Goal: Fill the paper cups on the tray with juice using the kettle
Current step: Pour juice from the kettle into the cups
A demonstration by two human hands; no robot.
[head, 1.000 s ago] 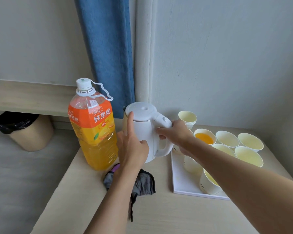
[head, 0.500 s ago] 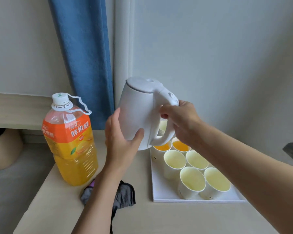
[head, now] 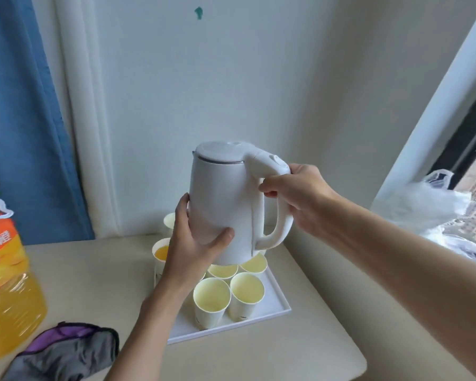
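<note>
A: Where's the kettle right now?

B: In the air, upright, above the back of the tray on the worktop. The right hand is wrapped round the handle. The left hand cups the lower body, thumb toward us and fingers round the far-left side.

A: So both hands are occupied. Which way does it tip?

B: The spout points away and to the left, opposite the handle. I'd judge a tilt sends the stream down on that far-left side, near the cup at the left of the group that already holds juice. The two empty cups nearest us stand below the base and toward us, on the handle side. To fill those, the kettle would have to come back toward us or turn first.

A: How many are left to fill?

B: Can't tell. The kettle and the left wrist cover the middle of the group. Only a couple of pale rims peek out under the base, and one more behind the left hand. The lid is closed, so the juice inside is hidden too. The juice bottle at the left is cut off by the frame.
</note>
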